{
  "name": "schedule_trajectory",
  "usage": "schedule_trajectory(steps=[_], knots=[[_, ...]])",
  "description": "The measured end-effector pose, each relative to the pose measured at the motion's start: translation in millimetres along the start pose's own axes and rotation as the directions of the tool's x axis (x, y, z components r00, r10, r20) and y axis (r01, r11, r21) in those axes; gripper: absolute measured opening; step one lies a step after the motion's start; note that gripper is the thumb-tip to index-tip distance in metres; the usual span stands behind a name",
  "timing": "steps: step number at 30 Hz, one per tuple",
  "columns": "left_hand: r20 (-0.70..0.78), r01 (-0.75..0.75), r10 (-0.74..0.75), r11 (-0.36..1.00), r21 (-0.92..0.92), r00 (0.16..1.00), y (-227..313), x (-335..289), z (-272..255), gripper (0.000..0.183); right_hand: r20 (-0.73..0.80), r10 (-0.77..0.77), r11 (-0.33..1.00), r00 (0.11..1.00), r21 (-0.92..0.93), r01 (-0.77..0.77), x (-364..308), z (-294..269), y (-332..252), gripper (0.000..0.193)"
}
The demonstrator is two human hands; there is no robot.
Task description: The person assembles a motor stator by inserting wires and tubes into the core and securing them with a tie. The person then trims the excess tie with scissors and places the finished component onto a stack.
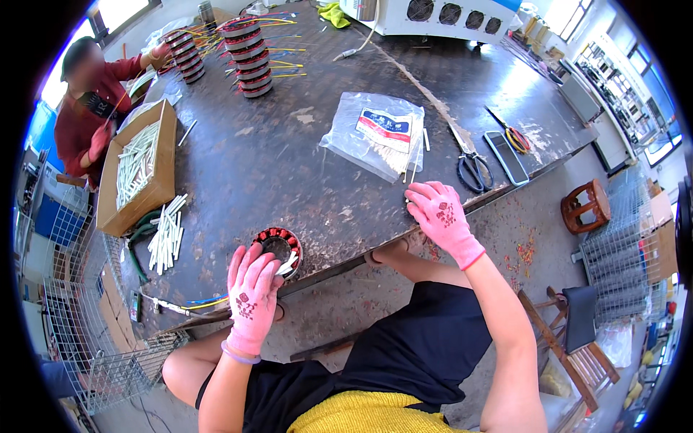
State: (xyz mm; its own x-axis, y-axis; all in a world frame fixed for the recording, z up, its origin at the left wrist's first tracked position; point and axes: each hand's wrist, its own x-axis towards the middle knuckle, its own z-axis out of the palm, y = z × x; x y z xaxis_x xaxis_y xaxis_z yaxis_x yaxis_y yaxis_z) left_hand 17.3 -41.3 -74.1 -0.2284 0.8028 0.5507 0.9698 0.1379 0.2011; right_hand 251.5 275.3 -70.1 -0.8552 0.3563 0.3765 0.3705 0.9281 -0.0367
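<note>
My left hand (253, 297), in a pink glove, curls its fingers over the near left rim of a ring-shaped motor stator (293, 241). The stator has red windings inside and lies by the table's near edge. A white strip (289, 263) shows at its near right side. My right hand (442, 220), also gloved in pink, is at the table edge with its fingertips drawn together. What those fingertips pinch is too small to make out. Just beyond them lies a clear plastic bag (346, 137) of thin white strips, some sticking out of it.
Scissors (475, 172), a phone (507, 157) and red-yellow-handled scissors (517, 138) lie at right. At left are a cardboard box (162, 173) of white tubes, a loose tube pile (167, 234) and wires (206, 302). Stacked stators (249, 61) stand farther back; a co-worker (108, 94) handles others.
</note>
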Motion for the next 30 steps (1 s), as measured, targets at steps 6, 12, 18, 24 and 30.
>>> schedule_trajectory(steps=[6,12,18,24,30], knots=[[-0.019,-0.029,0.028,0.999,-0.037,0.999,-2.7,2.3,-2.6,0.04,0.044,-0.036,0.996,0.998,0.081,0.032,-13.0,-17.0,-21.7,0.046],[-0.028,0.005,-0.006,0.999,-0.052,1.0,-2.5,-2.2,-1.4,0.033,0.021,-0.148,0.989,0.989,-0.014,0.148,-25.2,-13.6,-27.7,0.041],[-0.012,0.005,-0.006,0.999,-0.054,1.0,-1.1,0.7,-2.8,0.033,-0.101,-0.244,0.969,0.965,-0.073,0.237,-34.5,-5.1,-24.0,0.033],[0.012,-0.006,0.007,1.0,-0.027,1.0,-1.4,1.5,-3.5,0.036,-0.15,-0.219,0.973,0.964,0.036,0.227,-30.7,-7.4,-21.9,0.026],[0.032,0.015,-0.014,1.0,-0.025,0.999,0.1,1.4,-3.7,0.033,-0.267,0.124,0.812,0.956,0.581,0.057,-29.6,-17.9,-58.1,0.024]])
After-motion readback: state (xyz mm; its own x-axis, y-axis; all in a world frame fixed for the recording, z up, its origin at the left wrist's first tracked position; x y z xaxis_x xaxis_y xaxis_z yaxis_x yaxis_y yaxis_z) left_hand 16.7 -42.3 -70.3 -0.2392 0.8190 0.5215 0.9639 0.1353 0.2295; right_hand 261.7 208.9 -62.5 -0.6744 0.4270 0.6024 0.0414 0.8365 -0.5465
